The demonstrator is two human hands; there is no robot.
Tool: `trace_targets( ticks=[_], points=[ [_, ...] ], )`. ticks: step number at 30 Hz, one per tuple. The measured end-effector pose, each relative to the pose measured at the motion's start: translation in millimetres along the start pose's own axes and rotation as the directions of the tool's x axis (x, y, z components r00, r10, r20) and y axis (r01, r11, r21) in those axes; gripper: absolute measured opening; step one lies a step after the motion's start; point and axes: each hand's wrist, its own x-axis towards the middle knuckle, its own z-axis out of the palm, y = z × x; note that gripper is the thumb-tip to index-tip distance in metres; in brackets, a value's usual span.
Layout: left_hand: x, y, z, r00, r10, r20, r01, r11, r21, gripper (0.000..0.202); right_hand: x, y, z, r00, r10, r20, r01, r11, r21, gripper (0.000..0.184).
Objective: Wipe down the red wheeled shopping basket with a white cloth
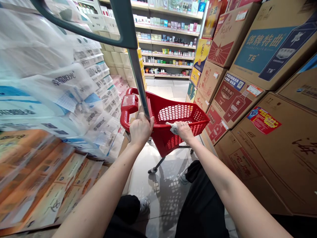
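Observation:
A red plastic shopping cart (160, 132) with perforated basket sides stands on the floor in front of me, its basket apparently unloaded. A grey metal pole (140, 79) slants up from its near left corner to a dark grey loop handle (127, 24). My left hand (141, 129) is closed at the foot of this pole, against the cart's rim. A pale, crumpled cloth (174, 128) is pinched in my right hand (184, 131) and pressed on the basket's near rim. The fingertips of both hands are partly hidden.
Plastic-wrapped white packs (71, 82) and orange packs (37, 172) are piled on my left. Printed cardboard boxes (272, 43) rise in stacks close on the right. Store shelves (170, 43) with small goods stand beyond the cart. A caster wheel (153, 170) is near my feet.

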Motion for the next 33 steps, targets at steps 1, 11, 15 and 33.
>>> trace_targets(
  ticks=[1, 11, 15, 33],
  points=[
    [0, 1, 1.2, 1.0, -0.001, -0.014, 0.001, 1.0, 0.001, 0.064, 0, 1, -1, 1.0, 0.01, 0.005, -0.01, 1.0, -0.005, 0.031],
    [0, 4, 3.9, 0.999, 0.006, -0.049, -0.007, 1.0, -0.008, 0.063, 18, -53, -8, 0.982, -0.123, -0.145, 0.144, 0.979, 0.142, 0.037],
    [1, 1, -2.1, 1.0, 0.025, 0.014, -0.025, 1.0, 0.011, 0.063, 12, -34, -2, 0.987, -0.127, -0.098, 0.138, 0.983, 0.12, 0.035],
    [7, -21, -8.2, 0.973, 0.227, 0.035, -0.229, 0.972, 0.057, 0.059, -8, 48, 19, 0.999, 0.032, 0.042, -0.03, 0.998, -0.062, 0.037]
  ],
)
